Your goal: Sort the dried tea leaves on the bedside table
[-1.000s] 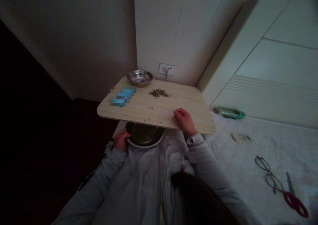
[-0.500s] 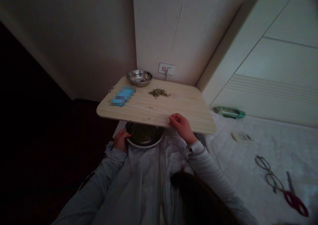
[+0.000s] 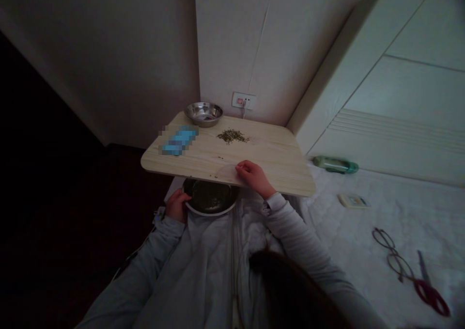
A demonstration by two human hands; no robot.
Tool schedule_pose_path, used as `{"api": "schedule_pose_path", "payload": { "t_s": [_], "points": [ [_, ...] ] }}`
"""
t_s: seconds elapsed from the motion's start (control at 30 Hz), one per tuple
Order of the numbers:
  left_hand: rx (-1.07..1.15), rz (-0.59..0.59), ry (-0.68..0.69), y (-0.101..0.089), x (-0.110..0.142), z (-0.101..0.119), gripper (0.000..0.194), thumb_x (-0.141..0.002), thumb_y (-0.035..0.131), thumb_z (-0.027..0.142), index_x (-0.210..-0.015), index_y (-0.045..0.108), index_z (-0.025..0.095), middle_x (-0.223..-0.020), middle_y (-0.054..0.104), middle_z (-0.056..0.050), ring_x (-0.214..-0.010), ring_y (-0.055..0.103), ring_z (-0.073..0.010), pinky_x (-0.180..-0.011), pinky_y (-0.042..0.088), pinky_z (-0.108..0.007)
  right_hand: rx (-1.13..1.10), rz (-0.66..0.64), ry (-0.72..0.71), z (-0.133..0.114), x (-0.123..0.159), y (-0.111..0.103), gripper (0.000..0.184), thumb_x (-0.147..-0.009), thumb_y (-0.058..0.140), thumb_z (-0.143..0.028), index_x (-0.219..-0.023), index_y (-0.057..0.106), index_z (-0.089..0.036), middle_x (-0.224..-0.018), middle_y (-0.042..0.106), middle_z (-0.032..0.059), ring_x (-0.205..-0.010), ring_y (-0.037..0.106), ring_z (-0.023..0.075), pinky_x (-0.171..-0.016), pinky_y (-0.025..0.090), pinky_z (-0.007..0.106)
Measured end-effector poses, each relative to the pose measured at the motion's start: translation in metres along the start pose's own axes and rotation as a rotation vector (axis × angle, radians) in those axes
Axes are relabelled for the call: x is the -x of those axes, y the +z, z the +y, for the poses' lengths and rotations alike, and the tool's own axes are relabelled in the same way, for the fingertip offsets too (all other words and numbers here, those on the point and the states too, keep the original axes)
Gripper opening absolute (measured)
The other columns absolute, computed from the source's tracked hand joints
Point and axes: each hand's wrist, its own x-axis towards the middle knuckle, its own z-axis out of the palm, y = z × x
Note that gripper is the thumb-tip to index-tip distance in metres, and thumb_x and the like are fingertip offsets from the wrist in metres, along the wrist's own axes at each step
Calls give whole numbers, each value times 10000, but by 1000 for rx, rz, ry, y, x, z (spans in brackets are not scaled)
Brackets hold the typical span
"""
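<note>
My left hand (image 3: 177, 206) grips the left rim of a metal bowl (image 3: 227, 206), thumb over the edge. Dark greenish bits lie in the bowl, which sits at my lap, partly under the front edge of a small wooden table (image 3: 276, 149). My right hand (image 3: 252, 175) is closed above that front edge. Its fingertips pinch what looks like a thin, see-through piece (image 3: 227, 171), too faint to name exactly. A few loose dark bits lie just left of it. Farther back on the tabletop is a scattered pile of small green-brown grains (image 3: 232, 135).
A second metal bowl (image 3: 204, 115) stands at the table's back left, near a blurred blue packet (image 3: 179, 141). On the white bed (image 3: 327, 242) to the right lie a green bottle (image 3: 334, 164), a pale remote (image 3: 354, 201), glasses (image 3: 394, 254) and red-handled scissors (image 3: 431, 295).
My right hand has moved left and slightly away from me along the table's front part, the see-through piece moving with it. My left hand and the bowl stay where they were.
</note>
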Motion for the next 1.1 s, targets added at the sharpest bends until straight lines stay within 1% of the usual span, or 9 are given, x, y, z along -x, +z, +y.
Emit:
{"api": "schedule_pose_path", "payload": {
  "t_s": [0.17, 0.37, 0.57, 0.7, 0.8, 0.97, 1.1],
  "points": [
    [10, 7, -6, 2, 2, 2, 107, -400, 489, 81, -472, 488, 160, -366, 417, 76, -371, 371, -61, -397, 299, -189, -38, -4, 20, 0, -2, 1, 280, -662, 380, -408, -734, 476, -155, -537, 526, -22, -451, 417, 55, -438, 299, 171],
    [-14, 8, -6, 5, 6, 5, 105, -402, 492, 89, -479, 494, 161, -386, 440, 68, -400, 405, -73, -402, 301, -189, -24, -18, 0, -3, -2, 5, 280, -661, 383, -404, -726, 482, -150, -533, 526, -23, -474, 433, 57, -462, 305, 173],
    [-19, -5, 4, 1, 1, 1, 98, -407, 500, 98, -475, 495, 168, -384, 427, 70, -382, 389, -73, -400, 302, -201, -69, -85, 1, -6, 1, 4, 287, -654, 386, -414, -729, 477, -153, -542, 524, -24, -455, 413, 52, -435, 294, 167],
    [-7, 14, -1, 2, 3, 2, 105, -401, 498, 96, -476, 492, 169, -363, 402, 75, -361, 364, -68, -396, 298, -205, -60, -41, 4, -5, -1, 5, 287, -659, 379, -408, -737, 479, -151, -546, 520, -23, -466, 422, 54, -452, 306, 171],
    [-11, 15, -17, 4, 6, 4, 102, -402, 493, 98, -477, 483, 167, -369, 418, 71, -363, 371, -70, -383, 287, -200, -42, -10, -10, -4, 0, 5, 280, -660, 379, -402, -726, 484, -151, -539, 506, -26, -483, 434, 57, -464, 313, 172],
    [-27, 25, -9, 6, 7, 6, 93, -393, 486, 92, -443, 455, 164, -369, 427, 70, -374, 386, -72, -375, 275, -191, -55, -55, -29, -5, 3, 4, 276, -663, 382, -401, -729, 478, -152, -546, 505, -27, -500, 445, 59, -481, 323, 173],
    [-20, 10, -3, 3, 3, 4, 95, -402, 489, 92, -460, 471, 165, -377, 434, 69, -384, 394, -74, -389, 284, -195, -48, -54, -19, -5, 4, 3, 276, -665, 379, -403, -728, 476, -152, -550, 511, -23, -506, 450, 64, -489, 329, 178]
  ]
}}
